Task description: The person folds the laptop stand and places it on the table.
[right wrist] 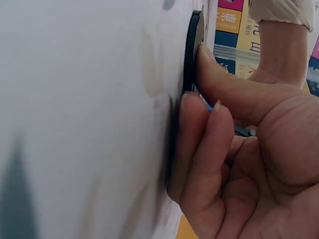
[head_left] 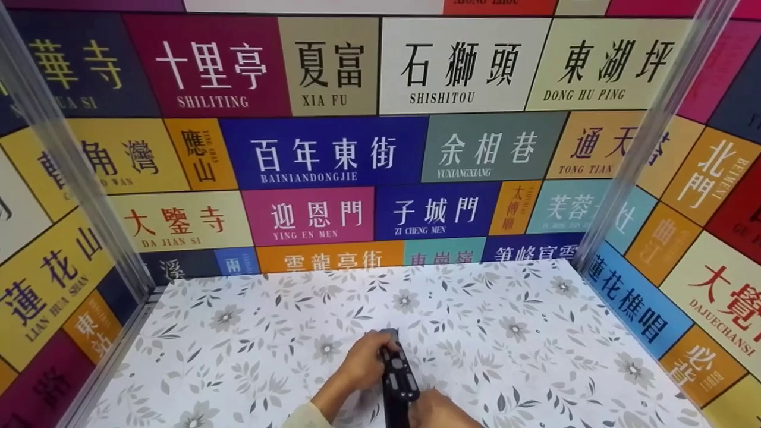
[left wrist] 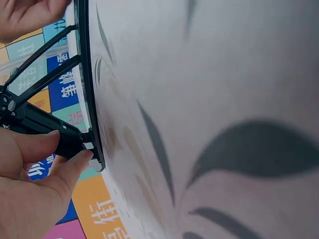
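Note:
A black folding stand (head_left: 401, 374) with slots in its upper face is held low in the middle of the head view. My left hand (head_left: 365, 359) grips its far end. In the left wrist view, thumb and fingers pinch the black body beside a long flat bar (left wrist: 89, 89), joined to it by two slanted struts (left wrist: 47, 74). The bar lies along the floral tabletop. Nearer me, my right hand (head_left: 443, 411) holds the other end, partly hidden by the stand. The right wrist view shows its thumb and curled fingers (right wrist: 194, 144) on a flat black piece (right wrist: 191, 50) against the table surface.
The tabletop (head_left: 267, 333) is white with grey leaves and flowers. Behind and on both sides stand walls of coloured panels (head_left: 333, 151) with Chinese lettering. Clear upright posts (head_left: 636, 131) rise at the back corners of the table.

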Tool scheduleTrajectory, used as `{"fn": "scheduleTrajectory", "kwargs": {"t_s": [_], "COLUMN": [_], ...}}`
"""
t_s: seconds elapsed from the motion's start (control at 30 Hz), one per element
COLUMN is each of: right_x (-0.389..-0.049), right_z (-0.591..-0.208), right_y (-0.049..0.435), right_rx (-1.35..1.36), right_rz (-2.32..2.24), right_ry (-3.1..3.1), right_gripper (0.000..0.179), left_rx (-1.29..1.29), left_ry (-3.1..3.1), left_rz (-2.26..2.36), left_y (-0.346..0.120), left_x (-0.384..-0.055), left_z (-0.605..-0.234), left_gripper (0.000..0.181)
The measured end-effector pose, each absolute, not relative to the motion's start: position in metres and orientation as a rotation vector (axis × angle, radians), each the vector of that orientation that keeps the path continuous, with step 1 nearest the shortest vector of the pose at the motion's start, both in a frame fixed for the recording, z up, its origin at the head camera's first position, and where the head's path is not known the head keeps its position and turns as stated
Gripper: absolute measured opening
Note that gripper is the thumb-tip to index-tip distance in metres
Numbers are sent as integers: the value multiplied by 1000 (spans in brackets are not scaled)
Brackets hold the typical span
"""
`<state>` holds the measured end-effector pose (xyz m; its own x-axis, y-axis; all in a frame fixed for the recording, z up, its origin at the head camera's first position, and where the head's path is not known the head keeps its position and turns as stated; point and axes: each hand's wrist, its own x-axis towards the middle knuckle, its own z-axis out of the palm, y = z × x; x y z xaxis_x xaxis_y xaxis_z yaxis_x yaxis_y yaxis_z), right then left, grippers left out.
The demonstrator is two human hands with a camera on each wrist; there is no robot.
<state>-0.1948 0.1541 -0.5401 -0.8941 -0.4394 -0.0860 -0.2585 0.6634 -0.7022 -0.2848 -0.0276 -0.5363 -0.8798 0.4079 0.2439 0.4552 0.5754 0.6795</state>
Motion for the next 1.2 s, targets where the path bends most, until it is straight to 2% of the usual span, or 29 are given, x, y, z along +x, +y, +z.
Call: {"fn": "scheduleTrajectory", "kwargs": {"t_s": [0.23, 0.33, 0.4, 0.43, 0.57, 0.67, 0.97, 1.07, 1.2], "right_x": [-200, -203, -207, -209, -217, -219, -226, -227, -229], "right_z": [-533, -528, -526, -525, -524, -523, -529, -531, -534], "right_y": [165, 176, 184, 188, 197, 201, 199, 196, 190], "right_rx": [-516, -469, -447, -429, -302, -215, -96, -73, -40], "right_rz": [-942, -1070, -1266, -1367, -1728, -1867, -1938, -1936, -1928], "right_ry": [2597, 2506, 2351, 2256, 1817, 1608, 1292, 1281, 1267], "right_gripper": [20, 22, 24, 24, 35, 49, 77, 85, 85], "left_rx": [-593, -433, -303, -220, 224, 392, 303, 229, 141], "left_ry": [-2666, -2666, -2665, -2655, -2452, -2308, -2121, -2104, -2090], "left_rz": [-1393, -1497, -1738, -1902, -2636, -2939, -3337, -3394, -3446], "left_y": [-36, -42, -46, -49, -59, -64, -70, -69, -67], "left_x": [-269, -258, -251, -247, -236, -232, -227, -225, -223], "left_z": [-533, -528, -524, -522, -516, -514, -513, -515, -518], "left_gripper": [48, 35, 22, 22, 48, 64, 95, 98, 97]}}
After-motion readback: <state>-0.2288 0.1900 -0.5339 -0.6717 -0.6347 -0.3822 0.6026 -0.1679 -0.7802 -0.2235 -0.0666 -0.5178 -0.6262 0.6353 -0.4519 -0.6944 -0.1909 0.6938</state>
